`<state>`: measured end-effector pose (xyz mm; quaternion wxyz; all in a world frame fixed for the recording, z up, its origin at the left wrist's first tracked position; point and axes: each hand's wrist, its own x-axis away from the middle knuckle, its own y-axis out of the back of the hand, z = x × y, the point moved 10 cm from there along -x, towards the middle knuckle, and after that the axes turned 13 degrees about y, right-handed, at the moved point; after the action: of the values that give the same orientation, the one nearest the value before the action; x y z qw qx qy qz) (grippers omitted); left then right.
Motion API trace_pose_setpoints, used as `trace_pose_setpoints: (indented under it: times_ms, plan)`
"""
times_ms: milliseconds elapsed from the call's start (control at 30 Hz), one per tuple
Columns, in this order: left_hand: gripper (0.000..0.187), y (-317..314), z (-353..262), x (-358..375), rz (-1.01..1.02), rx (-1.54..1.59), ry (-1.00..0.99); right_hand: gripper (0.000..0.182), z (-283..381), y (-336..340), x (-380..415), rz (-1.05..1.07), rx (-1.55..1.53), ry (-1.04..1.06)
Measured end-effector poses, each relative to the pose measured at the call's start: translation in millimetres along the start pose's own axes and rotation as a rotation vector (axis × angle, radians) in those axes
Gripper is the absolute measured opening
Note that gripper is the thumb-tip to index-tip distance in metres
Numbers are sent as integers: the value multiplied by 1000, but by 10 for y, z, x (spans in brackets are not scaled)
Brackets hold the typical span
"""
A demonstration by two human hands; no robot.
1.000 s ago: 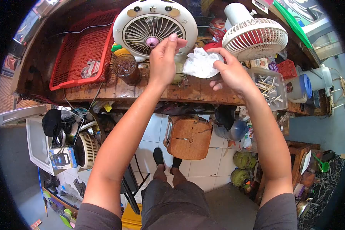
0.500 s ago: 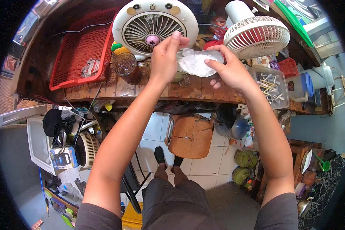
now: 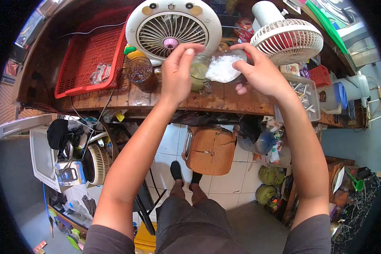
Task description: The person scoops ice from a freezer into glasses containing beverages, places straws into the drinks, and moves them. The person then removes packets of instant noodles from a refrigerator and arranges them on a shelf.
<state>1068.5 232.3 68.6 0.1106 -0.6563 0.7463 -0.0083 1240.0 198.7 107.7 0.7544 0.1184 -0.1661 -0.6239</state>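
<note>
Right hand [image 3: 262, 74]: gripped the rim of a bowl [image 3: 224, 67], thumb and fingers closed on its right edge, holding it tilted above the bench [image 3: 216, 99].
Bowl: held white crushed ice, its low edge beside the mug [image 3: 199, 74].
Left hand [image 3: 178, 74]: raised just left of the mug, fingers bent and half open, tips near the mug's rim; whether they touched it could not be told.
Mug: glass, with a pale yellow-green drink, standing on the bench between the two hands.
Jar [image 3: 139, 74]: dark contents, on the bench left of the left hand.
Red tray [image 3: 84, 51]: further left, with a small wrapper in it.
Round fan [image 3: 173, 25]: behind the mug, facing the person.
White fan [image 3: 288, 40]: behind the right hand.
Clear box [image 3: 305, 95]: right of the right hand, holding white sticks.
Stool [image 3: 209, 150]: woven, on the tiled floor under the bench.
</note>
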Motion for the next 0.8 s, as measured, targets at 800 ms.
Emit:
trace_pose_setpoints:
  times_ms: [800]
  plan:
    - [13, -336, -494, 167, 126, -823, -411, 47, 279, -37, -130, 47, 218, 85]
